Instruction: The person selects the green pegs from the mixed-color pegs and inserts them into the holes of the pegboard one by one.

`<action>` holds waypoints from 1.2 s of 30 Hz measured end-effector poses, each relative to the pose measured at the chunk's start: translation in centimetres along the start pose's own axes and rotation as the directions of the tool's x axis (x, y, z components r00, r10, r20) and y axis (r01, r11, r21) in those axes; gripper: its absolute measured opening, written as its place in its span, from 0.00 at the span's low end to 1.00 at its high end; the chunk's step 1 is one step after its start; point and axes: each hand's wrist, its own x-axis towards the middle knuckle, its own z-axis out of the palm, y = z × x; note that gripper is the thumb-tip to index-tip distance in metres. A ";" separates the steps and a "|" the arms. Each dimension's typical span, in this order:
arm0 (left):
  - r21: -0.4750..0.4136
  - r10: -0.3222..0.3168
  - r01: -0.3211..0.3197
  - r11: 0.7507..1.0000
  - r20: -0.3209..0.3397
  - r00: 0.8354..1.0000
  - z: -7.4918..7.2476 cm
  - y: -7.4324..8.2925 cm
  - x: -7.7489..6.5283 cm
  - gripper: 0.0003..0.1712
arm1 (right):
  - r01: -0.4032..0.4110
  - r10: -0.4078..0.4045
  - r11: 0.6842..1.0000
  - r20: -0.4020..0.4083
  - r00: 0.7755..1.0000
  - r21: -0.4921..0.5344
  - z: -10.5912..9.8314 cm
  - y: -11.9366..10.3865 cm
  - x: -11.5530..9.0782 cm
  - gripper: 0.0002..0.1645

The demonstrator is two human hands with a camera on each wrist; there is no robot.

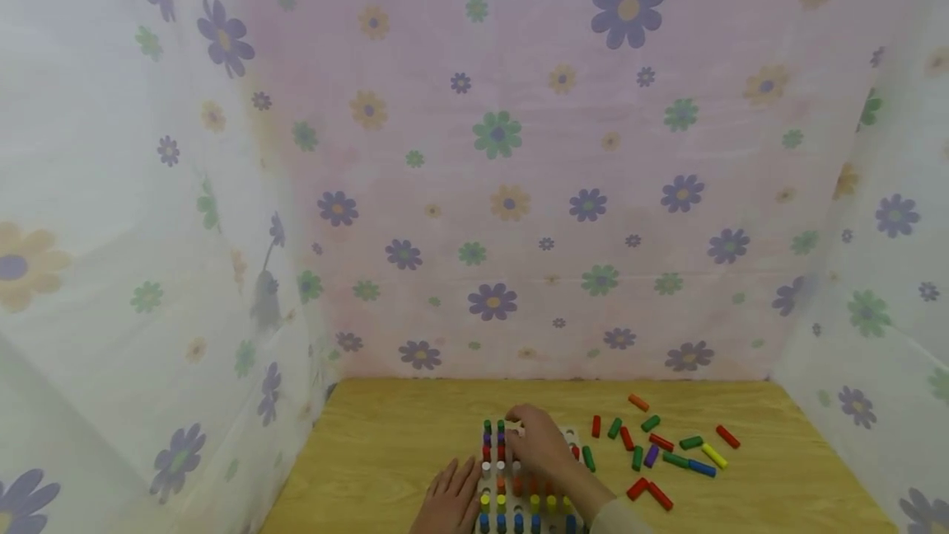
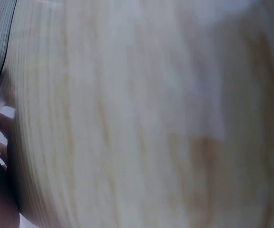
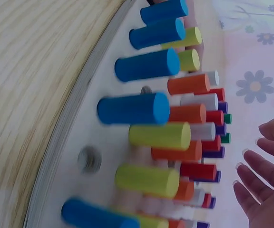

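A white pegboard stands on the table, set with rows of coloured pegs. My left hand lies with fingers stretched along the board's left side; in the left wrist view only its edge shows at the far left. Over the back rows reaches my right hand, close to the green pegs. The right wrist view shows those fingers loosely extended with nothing between them. Blue pegs and yellow pegs stand in the front rows, where an unfilled hole shows.
Loose pegs lie scattered on the table right of the board, among them red, green, a yellow one, a blue one and an orange one. Flowered cloth walls enclose the wooden table.
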 end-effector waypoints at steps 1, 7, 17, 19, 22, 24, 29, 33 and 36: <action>-0.006 -0.005 0.005 1.000 0.005 1.000 -0.1 0.1 0.0 0.37 | 0.010 -0.010 1.000 -0.007 1.000 0.001 -0.2 0.1 -0.2 0.16; -0.004 -0.017 0.017 1.000 0.014 1.000 -0.1 0.3 -0.2 0.38 | 0.081 -0.082 0.997 -0.061 0.995 -0.016 -1.5 1.3 -1.5 0.12; -0.013 -0.016 0.016 1.000 0.011 1.000 0.3 0.2 -0.2 0.37 | 0.039 -0.038 0.998 -0.036 0.999 0.040 -3.6 2.4 -3.7 0.13; -0.014 -0.009 0.009 1.000 0.008 1.000 0.2 0.3 -0.2 0.37 | 0.017 -0.015 0.999 -0.049 0.999 0.043 -4.0 2.7 -4.2 0.14; -0.009 -0.002 0.002 1.000 0.004 1.000 0.1 0.3 -0.2 0.37 | -0.022 0.024 0.999 -0.078 0.997 0.029 -4.2 3.4 -4.9 0.14; 0.002 0.000 0.000 1.000 -0.001 1.000 0.1 0.3 -0.1 0.37 | -0.047 0.050 0.998 -0.107 0.993 0.029 -4.3 4.0 -5.2 0.15; 0.026 0.001 -0.001 1.000 -0.019 1.000 0.2 0.2 0.1 0.37 | -0.116 0.119 0.993 -0.173 0.978 0.028 -4.5 5.5 -5.8 0.16; 0.051 0.004 -0.002 0.999 -0.036 0.999 0.5 0.0 0.1 0.37 | -0.132 0.138 0.990 -0.185 0.973 0.045 -4.8 6.8 -6.1 0.19; 0.060 0.000 0.002 0.998 -0.035 0.999 0.6 0.0 0.1 0.36 | -0.132 0.145 0.988 -0.191 0.971 0.079 -4.9 7.7 -6.3 0.20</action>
